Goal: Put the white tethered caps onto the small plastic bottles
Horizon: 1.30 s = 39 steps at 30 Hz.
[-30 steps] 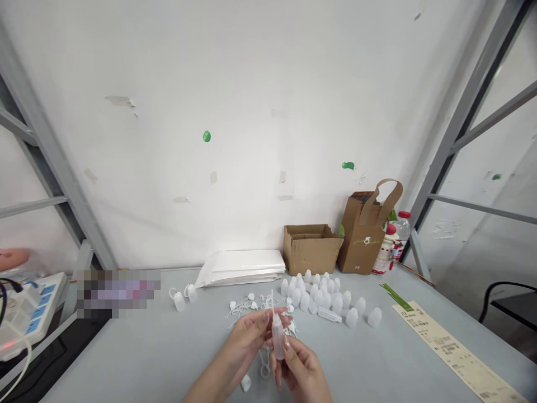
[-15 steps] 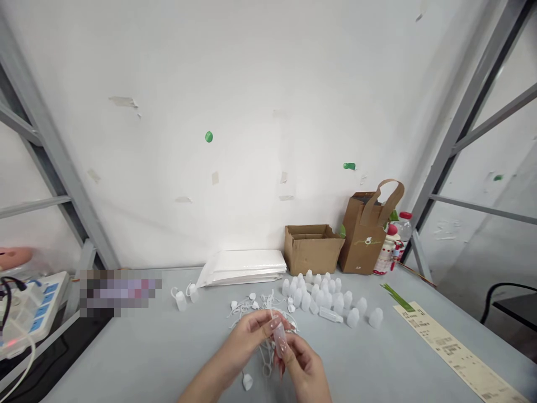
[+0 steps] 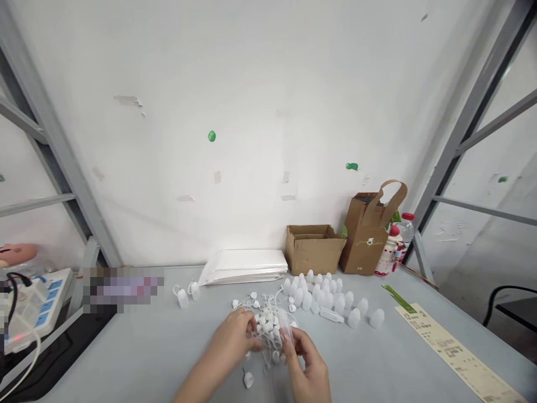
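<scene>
The grey table (image 3: 168, 347) stands against a white wall, with the cardboard box (image 3: 314, 249) at its rear. In front of the box, the right hand (image 3: 308, 366) clamps the small bottle (image 3: 285, 329) between thumb and curled fingers. The left hand (image 3: 235, 336) has released it (both hands held it a second ago) and has dropped onto the cap pile (image 3: 264, 322), front-left of the box. Its fingers are bent, but whether they grip a cap cannot be told. The bottle is translucent, cloudy and tilted.

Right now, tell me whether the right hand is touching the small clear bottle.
Touching. In the head view the right hand has its fingers closed round the small clear bottle, no gap between them.
</scene>
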Motion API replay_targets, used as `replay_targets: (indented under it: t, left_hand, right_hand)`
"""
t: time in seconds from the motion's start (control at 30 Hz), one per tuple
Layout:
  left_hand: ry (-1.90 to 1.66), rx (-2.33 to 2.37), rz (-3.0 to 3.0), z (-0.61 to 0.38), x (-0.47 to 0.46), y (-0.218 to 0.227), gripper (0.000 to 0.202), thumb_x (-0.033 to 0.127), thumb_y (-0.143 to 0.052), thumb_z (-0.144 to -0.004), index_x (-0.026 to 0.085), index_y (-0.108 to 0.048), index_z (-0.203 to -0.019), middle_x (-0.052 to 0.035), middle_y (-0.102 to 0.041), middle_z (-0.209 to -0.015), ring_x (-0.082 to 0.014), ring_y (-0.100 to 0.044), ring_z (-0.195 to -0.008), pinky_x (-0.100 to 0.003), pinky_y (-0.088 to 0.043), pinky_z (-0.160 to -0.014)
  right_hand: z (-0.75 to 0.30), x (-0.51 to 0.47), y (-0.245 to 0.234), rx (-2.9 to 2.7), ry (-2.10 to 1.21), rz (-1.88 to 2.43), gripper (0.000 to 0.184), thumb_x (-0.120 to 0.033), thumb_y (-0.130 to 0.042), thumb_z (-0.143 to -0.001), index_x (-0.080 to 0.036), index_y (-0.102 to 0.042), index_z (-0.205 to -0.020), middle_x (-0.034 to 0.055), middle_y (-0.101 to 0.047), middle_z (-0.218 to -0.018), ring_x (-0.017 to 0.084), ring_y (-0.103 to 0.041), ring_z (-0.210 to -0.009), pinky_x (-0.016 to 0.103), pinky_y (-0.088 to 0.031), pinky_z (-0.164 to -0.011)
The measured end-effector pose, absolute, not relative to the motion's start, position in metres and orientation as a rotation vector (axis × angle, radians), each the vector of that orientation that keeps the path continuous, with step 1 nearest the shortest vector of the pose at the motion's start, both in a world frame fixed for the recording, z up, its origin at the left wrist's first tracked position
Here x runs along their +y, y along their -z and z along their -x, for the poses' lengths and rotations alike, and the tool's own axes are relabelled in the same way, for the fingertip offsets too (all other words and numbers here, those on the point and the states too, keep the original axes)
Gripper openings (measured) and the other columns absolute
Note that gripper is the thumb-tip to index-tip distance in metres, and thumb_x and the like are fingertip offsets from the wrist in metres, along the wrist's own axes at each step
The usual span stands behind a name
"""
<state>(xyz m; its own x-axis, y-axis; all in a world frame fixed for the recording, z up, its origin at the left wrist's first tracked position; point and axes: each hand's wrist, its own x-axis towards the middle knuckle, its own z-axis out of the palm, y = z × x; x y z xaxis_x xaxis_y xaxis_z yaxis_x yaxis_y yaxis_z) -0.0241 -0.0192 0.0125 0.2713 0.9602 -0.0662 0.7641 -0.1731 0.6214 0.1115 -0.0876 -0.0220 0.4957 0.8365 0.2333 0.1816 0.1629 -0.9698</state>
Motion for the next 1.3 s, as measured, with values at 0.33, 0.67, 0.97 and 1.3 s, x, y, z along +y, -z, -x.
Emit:
replay_targets:
  t: [0.33, 0.67, 0.97, 1.3]
  left_hand:
    - [-0.512, 1.567, -1.961, 0.031, -0.016, -0.022, 0.024, 0.035, -0.068, -0.055, 0.018, -0.058, -0.070, -0.0031, -0.058, -0.077, -0.0217, -0.055, -0.073, -0.027, -0.036, -0.062]
    - [-0.379, 1.596, -1.916, 0.039, -0.017, -0.022, 0.009, 0.025, -0.060, -0.060, 0.019, -0.057, -0.054, -0.0002, -0.062, -0.056, -0.0189, -0.056, -0.058, -0.025, -0.031, -0.052]
    - [-0.892, 1.189, -1.407, 0.034, -0.014, -0.045, 0.032, 0.048, -0.063, -0.059, 0.019, -0.051, -0.058, -0.0062, -0.068, -0.073, -0.0237, -0.065, -0.074, -0.028, -0.045, -0.054]
    - [-0.839, 1.096, -1.273, 0.021, -0.026, -0.048, 0.034, 0.046, -0.069, -0.058, 0.018, -0.049, -0.055, -0.0019, -0.066, -0.060, -0.0225, -0.066, -0.070, -0.027, -0.048, -0.053]
  right_hand:
    - [-0.112, -0.088, 0.024, -1.032, -0.618, 1.370, 0.037, -0.056, -0.056, -0.073, -0.020, -0.065, -0.077, -0.0003, -0.056, -0.057, 0.016, -0.049, -0.055, 0.022, -0.041, -0.055]
    - [-0.110, -0.086, 0.025, -1.077, -0.582, 1.391, 0.040, -0.058, -0.054, -0.073, -0.019, -0.063, -0.072, 0.0003, -0.057, -0.058, 0.015, -0.048, -0.053, 0.022, -0.041, -0.054]
    - [-0.109, -0.085, 0.026, -1.053, -0.429, 1.424, 0.042, -0.063, -0.055, -0.069, -0.021, -0.061, -0.071, 0.0014, -0.058, -0.061, 0.016, -0.047, -0.054, 0.025, -0.042, -0.055]
    - [-0.107, -0.085, 0.028, -1.100, -0.359, 1.396, 0.043, -0.064, -0.051, -0.071, -0.021, -0.056, -0.069, 0.0006, -0.053, -0.061, 0.016, -0.045, -0.055, 0.026, -0.041, -0.055]
